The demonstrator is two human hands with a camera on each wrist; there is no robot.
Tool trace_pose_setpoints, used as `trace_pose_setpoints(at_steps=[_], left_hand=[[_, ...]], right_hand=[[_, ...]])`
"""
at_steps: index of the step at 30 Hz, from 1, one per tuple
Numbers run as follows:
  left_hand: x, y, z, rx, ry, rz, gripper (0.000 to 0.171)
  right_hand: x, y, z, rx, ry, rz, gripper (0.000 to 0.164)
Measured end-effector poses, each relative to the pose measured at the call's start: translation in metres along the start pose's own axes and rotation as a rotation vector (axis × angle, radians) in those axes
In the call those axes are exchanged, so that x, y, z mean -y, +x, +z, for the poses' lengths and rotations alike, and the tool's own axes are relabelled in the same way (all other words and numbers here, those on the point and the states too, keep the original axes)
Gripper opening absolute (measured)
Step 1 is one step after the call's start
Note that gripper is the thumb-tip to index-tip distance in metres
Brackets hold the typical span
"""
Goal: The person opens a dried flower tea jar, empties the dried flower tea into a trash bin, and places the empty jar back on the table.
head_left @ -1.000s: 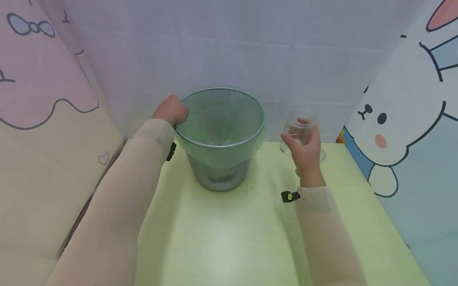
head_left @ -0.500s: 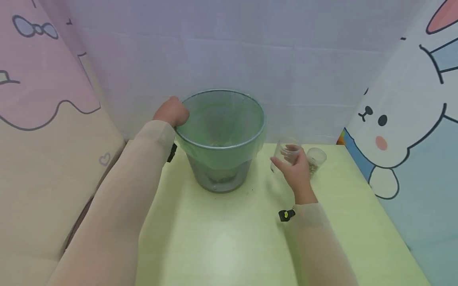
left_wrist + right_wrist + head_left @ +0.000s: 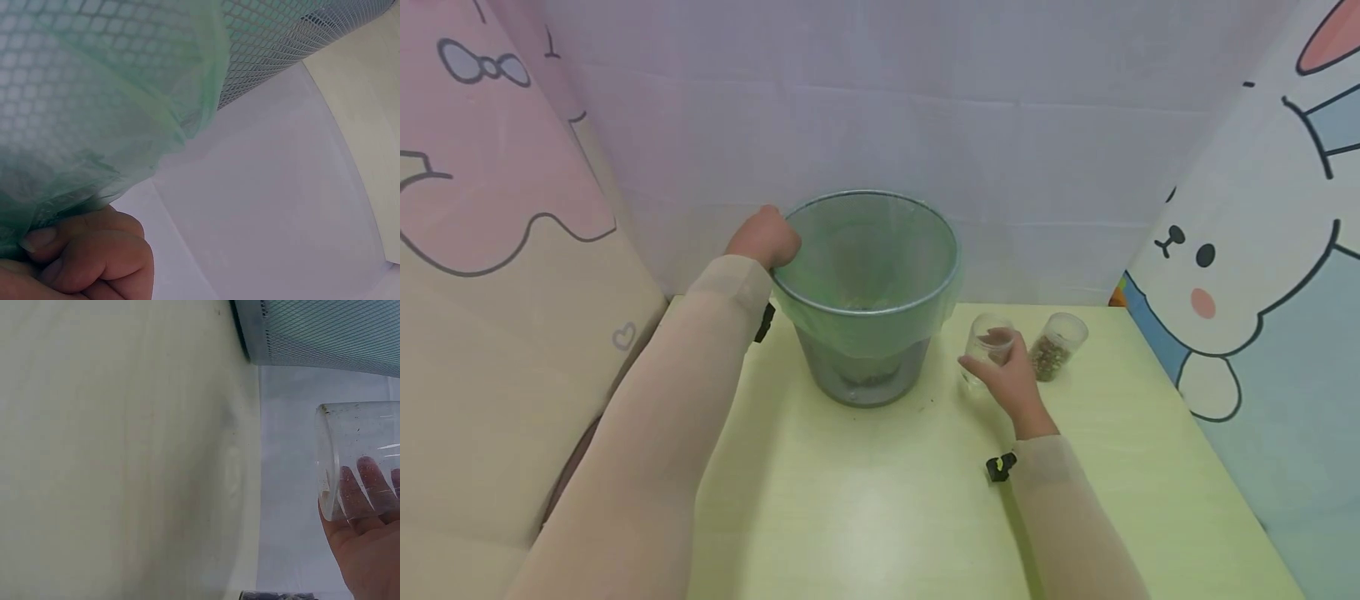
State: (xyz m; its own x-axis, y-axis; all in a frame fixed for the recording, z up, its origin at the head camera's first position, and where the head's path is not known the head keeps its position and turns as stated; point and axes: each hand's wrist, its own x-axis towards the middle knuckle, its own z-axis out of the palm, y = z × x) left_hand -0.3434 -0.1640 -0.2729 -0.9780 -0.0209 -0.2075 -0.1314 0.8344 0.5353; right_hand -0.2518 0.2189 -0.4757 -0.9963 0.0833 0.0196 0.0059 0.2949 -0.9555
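Observation:
A grey mesh trash bin [image 3: 850, 379] stands at the back of the table, lined with a translucent green trash bag [image 3: 865, 333] folded over its rim. My left hand [image 3: 765, 237] grips the bag at the rim's left side; the left wrist view shows curled fingers [image 3: 103, 250] pinching the bag [image 3: 150, 94]. To the right of the bin, my right hand [image 3: 1011, 379] holds a clear plastic cup [image 3: 359, 440], its thumb and fingers around the sides. No contents show in this cup, only specks on its wall. It appears slightly above the tabletop.
A second clear cup [image 3: 1058, 348], partly filled with brownish bits, stands just right of my right hand. Small dark specks lie on the pale table [image 3: 865, 492] before the bin. Cloth backdrops [image 3: 1075, 167] rise behind and at both sides.
My right hand has lowered the clear cup and drawn it left and nearer, uncovering the cup with brownish bits. The left hand stays at the bin's rim.

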Motion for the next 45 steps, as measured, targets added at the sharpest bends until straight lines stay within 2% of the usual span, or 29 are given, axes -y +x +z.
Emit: trace_pose_setpoints(at_steps=[16, 29, 38, 45], left_hand=[[0.0, 0.0, -0.001, 0.014, 0.023, 0.007, 0.064], [0.0, 0.002, 0.0, 0.011, 0.007, 0.005, 0.065], [0.001, 0.005, 0.0, 0.008, 0.007, -0.002, 0.065], [0.0, 0.001, -0.001, 0.018, 0.014, 0.006, 0.065]], right_hand=[[-0.026, 0.01, -0.002, 0.037, -0.044, 0.084, 0.078], [-0.033, 0.019, -0.005, 0.055, -0.05, 0.139, 0.081], [-0.035, 0.02, -0.003, 0.071, -0.051, 0.143, 0.085], [-0.032, 0.018, -0.004, 0.062, -0.064, 0.156, 0.098]])
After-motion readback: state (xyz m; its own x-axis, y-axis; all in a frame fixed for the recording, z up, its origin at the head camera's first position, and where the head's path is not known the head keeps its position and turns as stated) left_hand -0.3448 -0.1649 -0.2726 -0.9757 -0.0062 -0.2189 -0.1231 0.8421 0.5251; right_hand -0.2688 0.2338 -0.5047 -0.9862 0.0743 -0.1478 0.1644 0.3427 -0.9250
